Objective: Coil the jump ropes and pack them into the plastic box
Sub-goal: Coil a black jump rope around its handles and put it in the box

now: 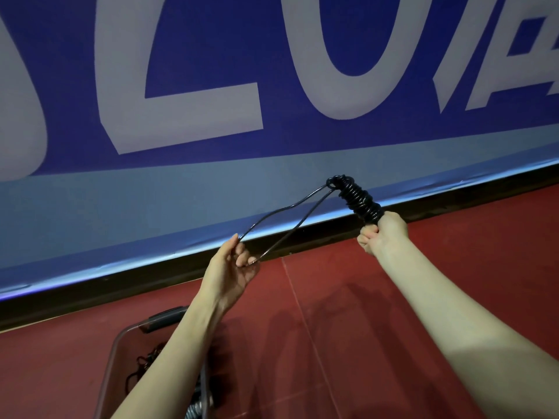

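Observation:
A black jump rope [357,198] is wound in tight turns into a thick bundle that sticks up and to the left out of my right hand [382,232], which grips its lower end. A loose loop of the same rope runs down and left from the bundle's top to my left hand [237,264], which pinches the loop's end between thumb and fingers. Both hands are raised above the floor. The clear plastic box [121,340] stands on the floor at the lower left, partly hidden by my left forearm, with dark rope inside.
A blue banner [272,86] with large pale letters covers the wall ahead, ending in a dark baseboard [151,276]. The floor [348,313] is red with a thin seam line. A dark handle [165,319] sits on the box's far rim.

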Available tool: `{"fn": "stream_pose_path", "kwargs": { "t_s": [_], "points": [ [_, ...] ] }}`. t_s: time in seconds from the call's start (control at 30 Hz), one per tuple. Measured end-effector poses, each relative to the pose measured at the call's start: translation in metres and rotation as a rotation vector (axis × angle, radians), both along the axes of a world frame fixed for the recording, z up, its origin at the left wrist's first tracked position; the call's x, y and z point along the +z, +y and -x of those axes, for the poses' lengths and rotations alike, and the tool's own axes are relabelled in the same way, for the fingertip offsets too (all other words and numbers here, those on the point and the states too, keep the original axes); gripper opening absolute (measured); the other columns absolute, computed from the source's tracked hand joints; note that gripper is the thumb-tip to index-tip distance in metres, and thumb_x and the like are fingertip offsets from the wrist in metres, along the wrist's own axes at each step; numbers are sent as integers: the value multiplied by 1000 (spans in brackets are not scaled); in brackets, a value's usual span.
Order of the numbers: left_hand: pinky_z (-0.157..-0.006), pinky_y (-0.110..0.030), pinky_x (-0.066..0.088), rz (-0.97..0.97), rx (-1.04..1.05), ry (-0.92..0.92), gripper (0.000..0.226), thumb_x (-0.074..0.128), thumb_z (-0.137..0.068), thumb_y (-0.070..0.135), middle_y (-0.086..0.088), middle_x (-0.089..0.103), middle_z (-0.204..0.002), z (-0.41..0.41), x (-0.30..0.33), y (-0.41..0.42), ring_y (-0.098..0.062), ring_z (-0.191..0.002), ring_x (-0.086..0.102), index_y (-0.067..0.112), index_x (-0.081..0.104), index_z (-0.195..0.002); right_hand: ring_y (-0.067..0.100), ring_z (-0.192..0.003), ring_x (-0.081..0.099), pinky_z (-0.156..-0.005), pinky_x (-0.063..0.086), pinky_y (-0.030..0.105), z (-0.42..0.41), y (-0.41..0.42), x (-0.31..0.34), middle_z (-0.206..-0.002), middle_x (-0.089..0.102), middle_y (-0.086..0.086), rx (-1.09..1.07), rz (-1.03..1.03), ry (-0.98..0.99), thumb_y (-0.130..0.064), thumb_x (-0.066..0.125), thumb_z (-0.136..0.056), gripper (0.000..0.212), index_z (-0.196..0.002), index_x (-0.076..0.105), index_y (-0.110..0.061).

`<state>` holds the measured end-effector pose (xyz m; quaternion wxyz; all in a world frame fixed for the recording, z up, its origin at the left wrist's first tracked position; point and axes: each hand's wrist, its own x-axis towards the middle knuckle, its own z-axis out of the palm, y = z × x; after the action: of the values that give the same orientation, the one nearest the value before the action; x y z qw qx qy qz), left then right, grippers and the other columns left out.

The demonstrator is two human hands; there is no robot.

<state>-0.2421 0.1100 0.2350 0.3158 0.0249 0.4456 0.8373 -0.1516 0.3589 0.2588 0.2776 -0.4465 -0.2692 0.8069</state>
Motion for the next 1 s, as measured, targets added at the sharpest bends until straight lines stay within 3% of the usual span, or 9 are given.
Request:
{"fn": "stream_pose_path", "kwargs": {
  "t_s": [0.07,0.17,0.27,0.4,0.57,0.67,0.77,0.87,1.0],
  "points": [
    [-54,-23,37,271,-109,217,26,50,-95,32,4,23,-44,-4,2,1,-10,-44,33,14,65,-83,9,-33,15,-36,12,16,1,0,2,-47,24,-3,-9,-16,-2,1,26,-81,23,-67,33,-16],
    [-52,-22,40,612,-392,633,29,47,-99,38,5,23,-51,-19,10,5,-8,-47,30,26,71,-111,9,-34,14,-35,13,17,1,2,4,-54,24,-2,-18,-34,-5,2,25,-80,23,-68,33,-16],
    [-51,-24,45,822,-591,917,31,55,-94,43,5,35,-53,-37,23,17,-7,-43,39,18,73,-89,9,-33,15,-35,13,17,-2,4,5,-54,25,-1,-37,-39,-4,2,25,-80,23,-68,33,-16],
    [-65,-32,49,1139,-665,1225,48,46,-97,49,2,50,-58,-55,23,37,-20,-53,53,17,50,-61,10,-33,14,-37,12,17,-6,8,11,-48,24,-2,-29,3,7,0,26,-82,24,-66,32,-17],
    [-59,-29,46,805,-517,893,44,44,-102,33,3,45,-57,-47,1,42,-14,-55,41,16,49,-62,10,-29,14,-36,9,18,-14,13,23,-41,20,-4,66,119,68,-8,30,-88,29,-61,29,-18],
    [-56,-23,42,509,-351,705,26,42,-102,17,2,52,-58,-33,2,30,-10,-51,41,12,66,-95,10,-30,13,-40,7,20,-17,14,25,-43,22,-4,108,50,58,-7,32,-88,29,-62,29,-19],
    [-50,-22,40,442,-294,666,27,38,-104,13,0,44,-55,-22,0,18,-11,-45,36,18,60,-118,9,-30,12,-42,6,19,-20,13,26,-45,21,-4,185,-101,33,-2,32,-84,29,-62,29,-20],
    [-48,-22,39,560,-276,660,25,37,-104,13,0,37,-60,-15,-6,9,-11,-43,35,12,61,-97,8,-27,11,-40,11,10,-19,10,26,-39,17,-5,306,-365,-26,-2,34,-86,30,-62,27,-19],
    [-52,-23,38,651,-252,562,39,47,-100,38,3,33,-60,-5,-11,-7,-14,-46,34,20,37,-67,9,-33,17,-34,18,14,-20,7,27,-45,22,-5,434,-797,-256,-13,43,-93,34,-64,29,-23]
  ]
}}
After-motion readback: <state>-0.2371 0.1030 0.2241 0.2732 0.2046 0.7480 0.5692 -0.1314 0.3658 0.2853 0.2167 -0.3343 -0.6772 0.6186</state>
